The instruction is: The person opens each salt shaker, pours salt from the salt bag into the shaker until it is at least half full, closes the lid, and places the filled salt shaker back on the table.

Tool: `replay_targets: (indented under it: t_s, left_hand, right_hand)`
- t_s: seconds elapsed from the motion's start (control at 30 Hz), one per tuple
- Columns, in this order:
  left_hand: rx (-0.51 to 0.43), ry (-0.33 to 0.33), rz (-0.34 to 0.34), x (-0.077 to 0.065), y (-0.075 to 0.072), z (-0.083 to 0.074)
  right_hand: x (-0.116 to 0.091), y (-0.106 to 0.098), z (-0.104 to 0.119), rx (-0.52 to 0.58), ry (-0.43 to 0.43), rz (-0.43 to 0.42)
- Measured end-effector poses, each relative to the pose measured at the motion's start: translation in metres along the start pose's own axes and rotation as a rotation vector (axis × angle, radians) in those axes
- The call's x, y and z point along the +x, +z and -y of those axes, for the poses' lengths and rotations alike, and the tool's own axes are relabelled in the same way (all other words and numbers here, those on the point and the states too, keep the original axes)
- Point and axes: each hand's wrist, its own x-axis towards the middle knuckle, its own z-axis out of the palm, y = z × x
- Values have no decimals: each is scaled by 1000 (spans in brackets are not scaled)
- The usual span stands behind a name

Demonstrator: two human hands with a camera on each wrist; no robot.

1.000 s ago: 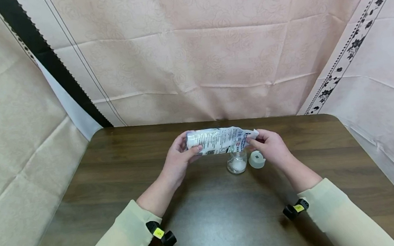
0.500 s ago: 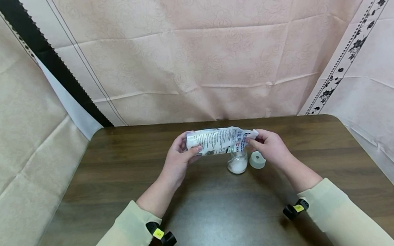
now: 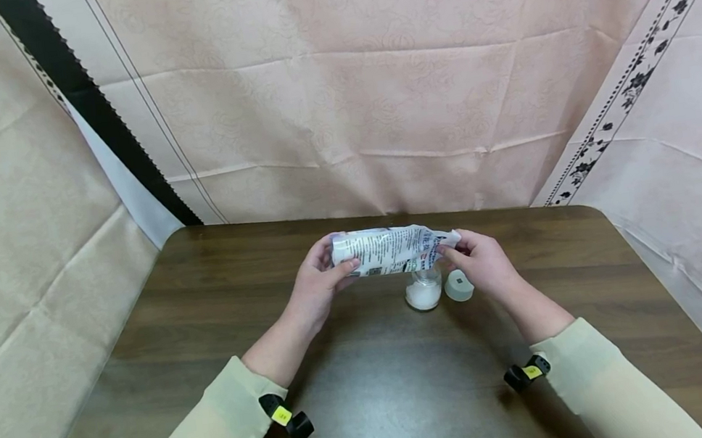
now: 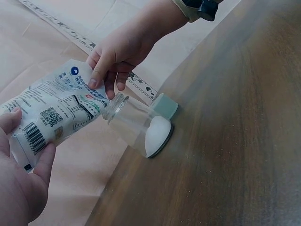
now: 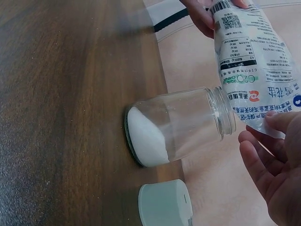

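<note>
Packet (image 3: pixel 384 251) held at jar (image 3: pixel 423 292) mouth

Left end was gripped by left hand (image 3: pixel 317 280), right corner pinched by right hand (image 3: pixel 486 261), seemingly to steady the packet over the jar. White grains (image 5: pixel 146 139) were seen inside; cap (image 3: pixel 458 285) was set just right on the desk (image 3: pixel 387 404), presumably clear of the opening.

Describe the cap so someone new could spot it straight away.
On the brown table, towards its far side, find the glass jar holding white powder. Just right of it, near the right hand, sits the cap. Pale green and opaque, it is shorter than the clear jar.
</note>
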Motion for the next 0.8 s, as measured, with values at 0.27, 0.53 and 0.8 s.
replay_targets:
  t_s: [0.27,0.53,0.8]
  left_hand:
    - [10,-9,2,2,0,1]
    - [6,-7,1,3,1,0]
    - [7,-3,-3,3,2,0]
  right_hand:
    - [-1,0,0,11,3,-10]
    - [0,0,0,-19,-22,-35]
    - [-1,1,-1,-18,-22,-36]
